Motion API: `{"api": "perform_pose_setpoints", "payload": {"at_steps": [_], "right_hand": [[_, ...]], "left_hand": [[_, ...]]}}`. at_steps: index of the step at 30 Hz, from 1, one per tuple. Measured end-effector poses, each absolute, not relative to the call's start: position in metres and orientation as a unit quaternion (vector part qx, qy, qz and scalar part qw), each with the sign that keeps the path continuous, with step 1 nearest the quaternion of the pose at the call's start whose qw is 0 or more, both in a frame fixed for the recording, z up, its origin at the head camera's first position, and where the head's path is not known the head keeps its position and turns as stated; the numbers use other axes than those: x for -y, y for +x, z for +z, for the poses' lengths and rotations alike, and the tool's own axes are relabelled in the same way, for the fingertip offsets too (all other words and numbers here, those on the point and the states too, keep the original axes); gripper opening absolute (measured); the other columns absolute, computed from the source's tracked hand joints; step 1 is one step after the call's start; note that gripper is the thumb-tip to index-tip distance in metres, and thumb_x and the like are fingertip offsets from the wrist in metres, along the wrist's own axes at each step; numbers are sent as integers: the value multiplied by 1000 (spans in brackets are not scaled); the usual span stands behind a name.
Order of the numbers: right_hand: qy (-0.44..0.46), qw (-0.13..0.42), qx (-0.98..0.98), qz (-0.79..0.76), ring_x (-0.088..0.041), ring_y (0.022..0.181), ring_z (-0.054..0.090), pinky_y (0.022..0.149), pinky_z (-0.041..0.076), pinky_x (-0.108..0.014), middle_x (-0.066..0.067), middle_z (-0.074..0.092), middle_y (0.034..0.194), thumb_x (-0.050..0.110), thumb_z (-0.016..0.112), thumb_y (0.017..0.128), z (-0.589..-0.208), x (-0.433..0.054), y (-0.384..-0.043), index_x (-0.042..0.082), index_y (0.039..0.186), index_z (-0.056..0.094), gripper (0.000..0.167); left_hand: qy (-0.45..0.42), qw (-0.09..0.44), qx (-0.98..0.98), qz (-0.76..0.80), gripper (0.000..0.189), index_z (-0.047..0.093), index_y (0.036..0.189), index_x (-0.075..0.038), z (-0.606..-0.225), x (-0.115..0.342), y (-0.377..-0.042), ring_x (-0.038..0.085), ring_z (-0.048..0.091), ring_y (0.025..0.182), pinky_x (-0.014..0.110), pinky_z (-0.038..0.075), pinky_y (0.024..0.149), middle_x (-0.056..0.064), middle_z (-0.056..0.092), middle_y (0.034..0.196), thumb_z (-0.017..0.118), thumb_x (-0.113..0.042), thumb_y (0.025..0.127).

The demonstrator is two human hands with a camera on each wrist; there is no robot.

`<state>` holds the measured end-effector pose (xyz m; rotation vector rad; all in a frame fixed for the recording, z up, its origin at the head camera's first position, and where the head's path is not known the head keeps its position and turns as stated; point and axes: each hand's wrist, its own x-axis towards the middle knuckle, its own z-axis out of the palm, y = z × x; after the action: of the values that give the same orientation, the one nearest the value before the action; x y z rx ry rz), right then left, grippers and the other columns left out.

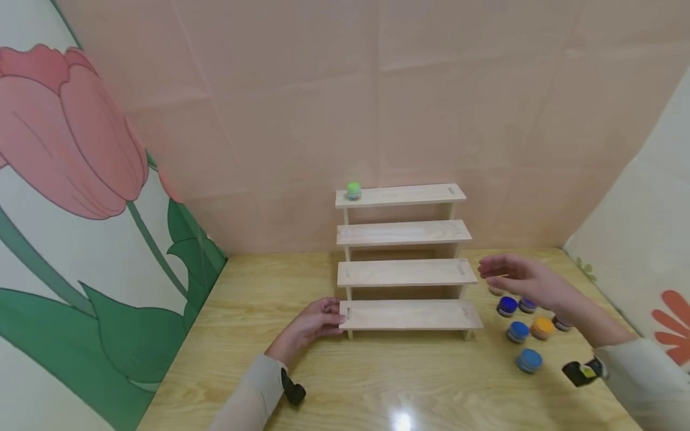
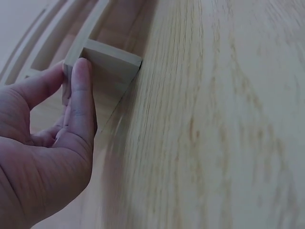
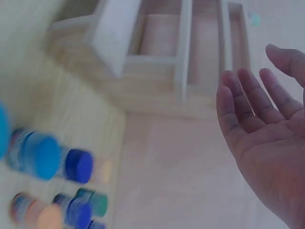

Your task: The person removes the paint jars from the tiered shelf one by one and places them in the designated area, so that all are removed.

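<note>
A four-tier wooden step rack (image 1: 406, 273) stands against the back wall. My left hand (image 1: 312, 326) pinches the left end of its lowest board; in the left wrist view the thumb and fingers grip the board's end (image 2: 68, 78). On the left of the top tier sits a small jar with a light green lid (image 1: 353, 191). My right hand (image 1: 520, 280), its fingers loosely extended and holding nothing, is raised right of the rack, over the group of small jars. In the right wrist view the right hand (image 3: 267, 114) has its palm showing and its fingers apart.
Right of the rack on the wooden table (image 1: 409, 383) stand several small lidded jars, among them a light blue one (image 1: 529, 360), a blue one (image 1: 518, 331), a dark blue one (image 1: 507, 306) and an orange one (image 1: 542, 327). Walls with painted flowers (image 1: 70, 131) flank the table.
</note>
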<state>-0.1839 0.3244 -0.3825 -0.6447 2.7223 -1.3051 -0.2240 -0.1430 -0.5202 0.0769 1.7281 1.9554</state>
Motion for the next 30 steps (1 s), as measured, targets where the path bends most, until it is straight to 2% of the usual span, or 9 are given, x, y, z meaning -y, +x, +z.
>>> {"api": "perform_pose_setpoints", "payload": {"at_steps": [4,6,12,20,30], "right_hand": [[-210,22,-885,-415,1,108,62,84,58,-20,-22,62,131,23,60,104,-370,-310,-192,5,137,54,38],[-201,22,-888,-412,0,109,62,86,56,-18,-18,63,131,27,60,104,-366,-303,-197,8,137,55,39],[-186,15,-882,-433,-5,108,62,88,53,-14,-14,64,128,32,63,102,-351,-283,-212,5,137,54,45],[-203,12,-868,-452,-6,109,60,88,52,-13,-21,60,133,28,65,101,-332,-258,-227,2,139,53,47],[-224,0,-852,-474,-9,109,61,89,52,-13,-23,62,128,22,67,100,-313,-227,-251,-1,137,54,45]], "left_hand": [[31,260,-644,718,60,42,144,7,-518,143,-224,19,66,88,29,63,74,6,58,105,71,2,90],[29,260,-647,716,59,43,143,7,-517,143,-223,19,66,88,29,63,74,7,58,105,71,3,90],[33,256,-655,710,57,44,141,8,-517,142,-221,18,65,87,29,64,74,7,59,105,70,4,90],[34,256,-657,709,57,44,142,7,-517,141,-220,18,65,86,27,63,73,7,59,105,69,3,91],[36,254,-662,705,55,44,142,6,-516,140,-220,19,65,90,29,63,77,9,60,111,68,1,93]]}}
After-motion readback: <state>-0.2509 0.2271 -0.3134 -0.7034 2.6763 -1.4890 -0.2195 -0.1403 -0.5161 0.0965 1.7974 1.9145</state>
